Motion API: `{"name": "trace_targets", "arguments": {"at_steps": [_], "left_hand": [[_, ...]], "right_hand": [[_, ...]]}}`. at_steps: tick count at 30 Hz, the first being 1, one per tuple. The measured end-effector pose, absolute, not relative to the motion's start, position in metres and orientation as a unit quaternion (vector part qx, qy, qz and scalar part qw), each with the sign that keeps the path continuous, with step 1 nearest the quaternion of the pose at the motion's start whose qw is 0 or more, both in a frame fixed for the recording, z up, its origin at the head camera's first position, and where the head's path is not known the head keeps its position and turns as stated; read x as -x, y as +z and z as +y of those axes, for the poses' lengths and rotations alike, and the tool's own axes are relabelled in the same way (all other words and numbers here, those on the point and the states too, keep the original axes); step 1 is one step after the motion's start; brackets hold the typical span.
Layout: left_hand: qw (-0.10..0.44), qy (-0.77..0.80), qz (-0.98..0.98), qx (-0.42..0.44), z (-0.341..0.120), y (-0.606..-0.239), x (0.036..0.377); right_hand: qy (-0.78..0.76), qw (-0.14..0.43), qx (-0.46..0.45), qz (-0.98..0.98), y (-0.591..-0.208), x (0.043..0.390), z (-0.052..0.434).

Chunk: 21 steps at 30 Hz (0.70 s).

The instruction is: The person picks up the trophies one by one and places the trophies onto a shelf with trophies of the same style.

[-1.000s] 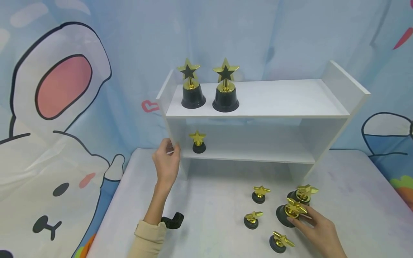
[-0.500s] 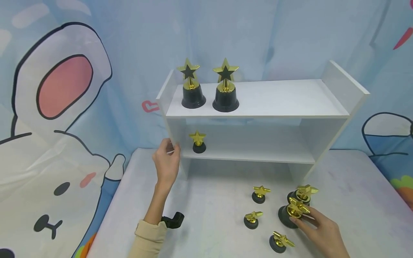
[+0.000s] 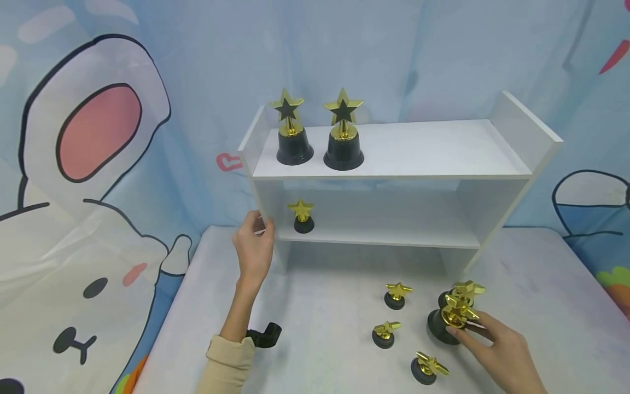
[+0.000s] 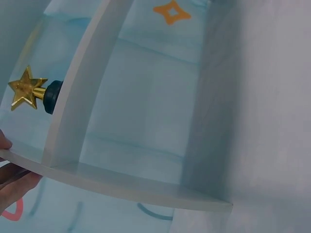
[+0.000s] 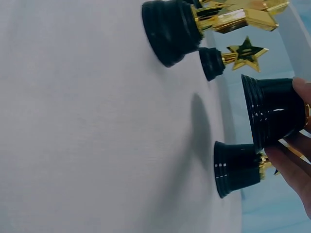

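My right hand (image 3: 467, 330) grips a large gold-star trophy (image 3: 449, 320) with a black base (image 5: 274, 111), tilted just above the white table (image 3: 325, 295) at the front right. A second large trophy (image 3: 464, 293) sits right behind it. My left hand (image 3: 258, 229) holds the front edge of the left side panel of a white shelf unit (image 3: 394, 178), and its fingers (image 4: 12, 177) show beside that panel. Two large star trophies (image 3: 293, 134) (image 3: 343, 137) stand on the top board. One small trophy (image 3: 301, 217) (image 4: 34, 91) stands on the lower board.
Three small star trophies (image 3: 396, 296) (image 3: 385, 335) (image 3: 427, 369) stand on the table left of my right hand. A blue cartoon backdrop (image 3: 98, 137) hangs behind and to the left. The top board's right part (image 3: 443, 148) is bare.
My right hand has lifted the large trophy slightly and tipped it more upright, shifting a little right. The left hand and the shelf have not moved.
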<state>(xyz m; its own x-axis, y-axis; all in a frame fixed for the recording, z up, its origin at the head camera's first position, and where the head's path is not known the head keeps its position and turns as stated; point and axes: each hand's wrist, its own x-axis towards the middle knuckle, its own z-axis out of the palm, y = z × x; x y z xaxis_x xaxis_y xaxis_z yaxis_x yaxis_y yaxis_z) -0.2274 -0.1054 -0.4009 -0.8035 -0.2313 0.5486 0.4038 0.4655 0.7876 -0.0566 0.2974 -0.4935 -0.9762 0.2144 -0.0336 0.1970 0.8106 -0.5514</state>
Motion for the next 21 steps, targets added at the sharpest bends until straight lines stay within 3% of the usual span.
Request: {"name": "trace_targets", "arguments": {"at_steps": [21], "left_hand": [[0.303, -0.507, -0.805, 0.055, -0.106, -0.401, 0.228]], "right_hand": [[0.264, 0.183, 0.013, -0.947, -0.447, 0.055, 0.287]]}}
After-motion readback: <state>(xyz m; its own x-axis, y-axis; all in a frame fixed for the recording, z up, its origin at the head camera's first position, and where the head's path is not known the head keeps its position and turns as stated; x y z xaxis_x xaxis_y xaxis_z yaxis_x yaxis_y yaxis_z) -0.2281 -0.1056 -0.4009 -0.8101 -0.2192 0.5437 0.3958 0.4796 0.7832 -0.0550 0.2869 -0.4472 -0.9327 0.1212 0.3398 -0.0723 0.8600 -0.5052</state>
